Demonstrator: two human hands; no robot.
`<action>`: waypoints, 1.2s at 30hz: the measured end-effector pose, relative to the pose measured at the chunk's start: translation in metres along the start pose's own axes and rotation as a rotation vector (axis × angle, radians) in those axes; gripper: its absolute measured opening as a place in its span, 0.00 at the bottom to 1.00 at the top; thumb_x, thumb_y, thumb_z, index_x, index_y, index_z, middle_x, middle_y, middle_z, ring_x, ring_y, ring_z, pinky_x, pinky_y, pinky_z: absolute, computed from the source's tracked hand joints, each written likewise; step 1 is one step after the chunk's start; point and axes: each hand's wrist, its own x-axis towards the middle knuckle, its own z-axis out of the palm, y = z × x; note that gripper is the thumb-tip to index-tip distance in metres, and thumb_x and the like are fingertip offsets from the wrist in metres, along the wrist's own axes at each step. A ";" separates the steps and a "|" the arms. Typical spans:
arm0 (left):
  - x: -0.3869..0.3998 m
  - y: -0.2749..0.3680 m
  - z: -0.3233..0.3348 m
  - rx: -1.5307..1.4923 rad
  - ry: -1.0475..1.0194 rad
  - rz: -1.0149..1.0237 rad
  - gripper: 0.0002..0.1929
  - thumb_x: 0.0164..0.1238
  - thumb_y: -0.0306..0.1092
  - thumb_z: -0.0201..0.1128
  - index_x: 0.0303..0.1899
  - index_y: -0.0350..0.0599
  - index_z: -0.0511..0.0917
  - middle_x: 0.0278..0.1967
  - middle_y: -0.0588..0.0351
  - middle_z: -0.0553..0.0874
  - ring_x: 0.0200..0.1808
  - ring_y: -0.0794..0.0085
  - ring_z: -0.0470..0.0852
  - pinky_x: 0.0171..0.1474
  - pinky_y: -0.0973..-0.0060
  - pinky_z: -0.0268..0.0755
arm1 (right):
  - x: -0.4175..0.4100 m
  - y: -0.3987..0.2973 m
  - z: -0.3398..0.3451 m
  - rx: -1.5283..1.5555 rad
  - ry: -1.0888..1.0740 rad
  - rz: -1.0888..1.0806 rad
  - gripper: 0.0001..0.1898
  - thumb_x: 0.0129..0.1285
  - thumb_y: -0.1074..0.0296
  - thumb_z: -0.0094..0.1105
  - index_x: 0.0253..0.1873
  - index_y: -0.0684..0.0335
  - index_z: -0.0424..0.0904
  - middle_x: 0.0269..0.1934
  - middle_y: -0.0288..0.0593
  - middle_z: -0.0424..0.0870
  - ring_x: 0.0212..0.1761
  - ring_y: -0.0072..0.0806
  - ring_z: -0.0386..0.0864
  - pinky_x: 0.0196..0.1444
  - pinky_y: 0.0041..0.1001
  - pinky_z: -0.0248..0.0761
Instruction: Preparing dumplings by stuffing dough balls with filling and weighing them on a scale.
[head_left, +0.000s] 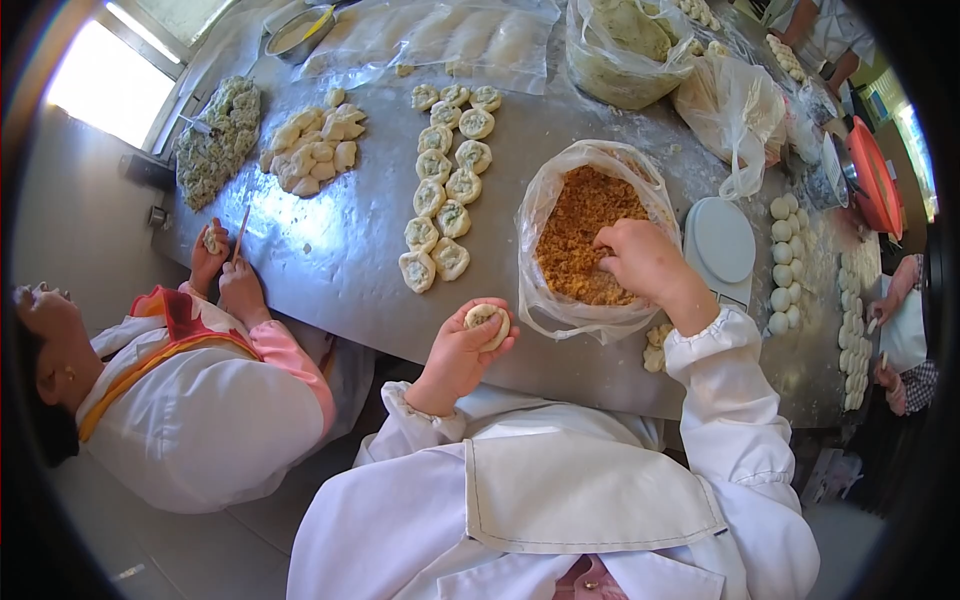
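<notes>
My left hand (463, 352) holds a small round of dough (491, 321), its thumb pressed on the middle over a greenish patch. With bent fingers my right hand (637, 255) reaches into an orange-brown crumbly filling (581, 225), inside a clear plastic bag (530, 255) with its rim folded back; whether it pinches any filling is hidden. Beyond my left hand, dough rounds with pale green centres (429, 198) lie in two uneven columns. A few lumps of dough (656, 348) sit under my right forearm, near the table edge.
A co-worker (202, 405) on the left holds a stick and dough. Further back are dough pieces (315, 150), a green mixture (217, 142) and a metal bowl (300, 36). Right of the bag stand a white scale (721, 240) and dough balls (781, 275). Other people work at the far right.
</notes>
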 end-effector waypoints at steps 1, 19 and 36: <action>0.001 -0.001 0.001 -0.033 -0.024 0.041 0.13 0.72 0.26 0.58 0.55 0.41 0.74 0.46 0.51 0.82 0.44 0.65 0.85 0.47 0.75 0.81 | 0.000 0.000 0.000 0.004 0.003 -0.004 0.11 0.56 0.71 0.66 0.44 0.65 0.84 0.39 0.55 0.84 0.46 0.49 0.81 0.52 0.41 0.73; 0.014 -0.013 -0.008 0.187 -0.153 0.174 0.10 0.78 0.39 0.53 0.48 0.44 0.73 0.44 0.55 0.81 0.43 0.69 0.85 0.47 0.72 0.80 | 0.001 0.003 0.007 -0.040 -0.001 -0.003 0.11 0.55 0.71 0.66 0.43 0.65 0.83 0.39 0.52 0.83 0.46 0.47 0.80 0.51 0.39 0.72; 0.016 -0.015 -0.007 0.136 -0.154 0.226 0.10 0.79 0.39 0.51 0.48 0.44 0.72 0.43 0.56 0.81 0.43 0.71 0.84 0.49 0.74 0.78 | 0.000 0.001 0.005 -0.036 -0.003 0.003 0.10 0.56 0.71 0.67 0.43 0.65 0.83 0.39 0.51 0.82 0.46 0.46 0.80 0.51 0.38 0.73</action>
